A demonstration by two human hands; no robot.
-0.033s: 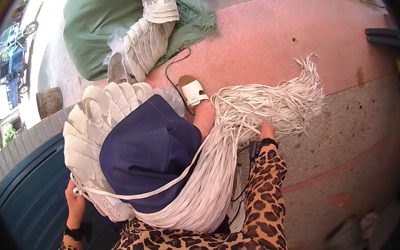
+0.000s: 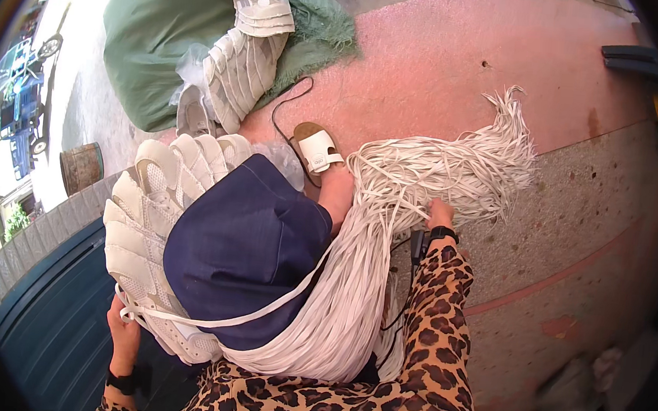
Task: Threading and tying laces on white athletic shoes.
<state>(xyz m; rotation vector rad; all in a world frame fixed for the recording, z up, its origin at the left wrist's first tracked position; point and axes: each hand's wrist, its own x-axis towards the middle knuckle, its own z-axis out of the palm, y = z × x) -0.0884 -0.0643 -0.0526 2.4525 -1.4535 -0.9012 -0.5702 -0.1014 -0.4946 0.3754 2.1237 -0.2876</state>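
A fanned stack of off-white shoe uppers [image 2: 138,221] lies along the left side of my navy-covered lap. My left hand [image 2: 123,332] grips the stack's lower end, its fingers partly hidden behind an upper. A looped white shoelace [image 2: 215,323] at that end runs across my lap to the right. A thick bundle of white shoelaces [image 2: 361,285] drapes over my right leg and spreads onto the floor. Beyond my knee, my right hand [image 2: 440,213] is closed on laces at the bundle's near edge; its fingertips are partly covered.
Another row of shoe uppers [image 2: 239,75] leans on a large green sack [image 2: 152,45] ahead. My sandalled foot [image 2: 318,150] rests on pink floor beside a black cord [image 2: 278,113]. A rusty tin [image 2: 81,168] stands at left, and a dark blue ridged surface [image 2: 51,299] lies below it.
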